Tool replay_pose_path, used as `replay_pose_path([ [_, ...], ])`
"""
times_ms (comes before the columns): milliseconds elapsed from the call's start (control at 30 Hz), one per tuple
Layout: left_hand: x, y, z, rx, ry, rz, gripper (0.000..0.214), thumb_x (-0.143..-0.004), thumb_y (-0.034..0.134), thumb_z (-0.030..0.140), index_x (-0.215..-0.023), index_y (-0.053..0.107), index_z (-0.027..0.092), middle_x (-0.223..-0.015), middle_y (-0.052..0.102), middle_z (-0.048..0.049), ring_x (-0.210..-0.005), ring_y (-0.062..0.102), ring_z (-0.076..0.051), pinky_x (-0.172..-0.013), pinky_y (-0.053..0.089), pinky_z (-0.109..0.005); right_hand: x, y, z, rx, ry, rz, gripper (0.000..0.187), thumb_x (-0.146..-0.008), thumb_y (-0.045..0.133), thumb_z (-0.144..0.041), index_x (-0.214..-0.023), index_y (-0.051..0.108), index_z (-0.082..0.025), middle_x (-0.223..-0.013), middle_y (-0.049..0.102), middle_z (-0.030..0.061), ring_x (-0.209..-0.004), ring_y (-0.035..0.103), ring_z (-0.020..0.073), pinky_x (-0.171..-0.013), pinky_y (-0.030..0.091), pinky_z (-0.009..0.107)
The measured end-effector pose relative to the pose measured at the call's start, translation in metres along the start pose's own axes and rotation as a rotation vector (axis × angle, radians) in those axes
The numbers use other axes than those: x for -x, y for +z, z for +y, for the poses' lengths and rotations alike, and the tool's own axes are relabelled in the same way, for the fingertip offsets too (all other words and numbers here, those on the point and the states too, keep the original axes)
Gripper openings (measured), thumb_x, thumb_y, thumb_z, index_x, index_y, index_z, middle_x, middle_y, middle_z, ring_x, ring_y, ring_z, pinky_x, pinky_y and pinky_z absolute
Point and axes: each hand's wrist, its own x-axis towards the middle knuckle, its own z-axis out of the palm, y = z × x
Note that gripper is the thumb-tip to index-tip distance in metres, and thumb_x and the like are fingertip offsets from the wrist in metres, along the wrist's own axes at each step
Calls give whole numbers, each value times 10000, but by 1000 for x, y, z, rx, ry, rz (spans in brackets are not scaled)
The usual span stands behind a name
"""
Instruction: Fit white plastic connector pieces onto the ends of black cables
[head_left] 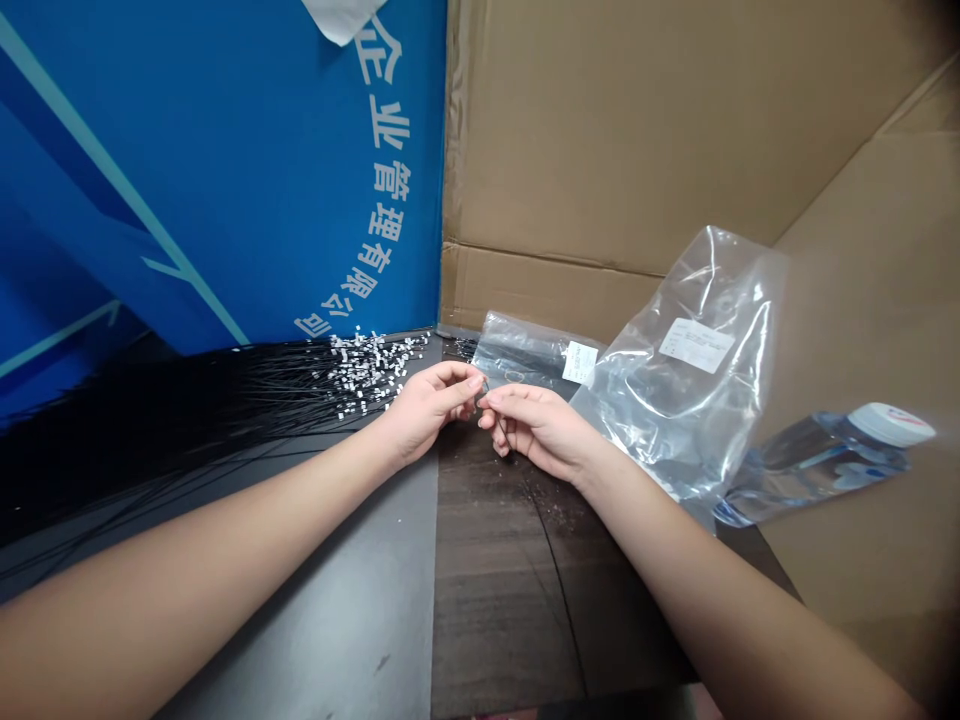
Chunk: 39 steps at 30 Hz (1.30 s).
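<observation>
"Where's the wire (552, 550)?"

"Left of the bag (660, 425) and nearer than it: one end up between the hands, and what looks like its tail curving over the table (487, 620) toward the near edge."

"How do the hands have it?"

"The right hand (544, 430) is clamped on it, thumb against fingertips, just below the end. The left hand (429, 410) is pinched together right at the tip, seemingly on the wire too, though the fingers cover most of that end."

"Heavy?"

"Hardly, I'd judge; it's thin enough to weigh next to nothing. The tail lies in a smooth curve, so I expect springy rather than limp: firm over a short length, whippy over a long one."

"Slippery?"

"Its surface is too small to read, but something that thin could roll between thumb and finger."

"So where to hold it?"

"Close behind the tip, as the right hand does; farther back, the tip would wag. I can't make out any fitting there, but the bundle (172, 410), well left of the bag, shows white ends (367, 370). If this one's similar, I'd treat that joint as the fragile part: no sharp bend, no hard tug."
</observation>
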Motion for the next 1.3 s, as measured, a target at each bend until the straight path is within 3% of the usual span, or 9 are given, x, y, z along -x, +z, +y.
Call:
replay_pose_path([
  [500, 1, 2, 2, -82, -8, 53, 284, -692, 961, 359, -823, 796, 169, -769, 702, -9, -665, 574, -108, -660, 445, -276, 1, 5, 1, 105, -26, 80, 364, -716, 976, -422, -826, 765, -147, -794, 793, 64, -580, 677, 119, -554, 584, 255],
  [800, 3, 4, 6, -198, 28, 54, 232, -735, 888, 346, -781, 756, 162, -734, 680, 0, -649, 563, -110, -670, 439, -280, 0, 5, 3, 171, -21, 65, 402, -689, 986, -442, -851, 778, -140, -821, 800, 77, -618, 705, 128, -574, 603, 252],
  [933, 1, 4, 4, -180, 49, 128, 252, -725, 894, 357, -765, 736, 165, -697, 645, 11, -635, 539, -109, -647, 430, -275, 0, 2, 2, 235, 10, 43, 412, -664, 997, -433, -841, 776, -134, -796, 774, 58, -590, 678, 117, -513, 576, 230],
  [1300, 1, 3, 1, -176, 68, 126, 276, -727, 914, 383, -816, 768, 166, -771, 681, -6, -668, 560, -116, -648, 441, -275, -3, 3, 5, 175, -30, 52, 418, -725, 958, -500, -853, 779, -146, -803, 788, 73, -602, 710, 127, -554, 607, 243],
])
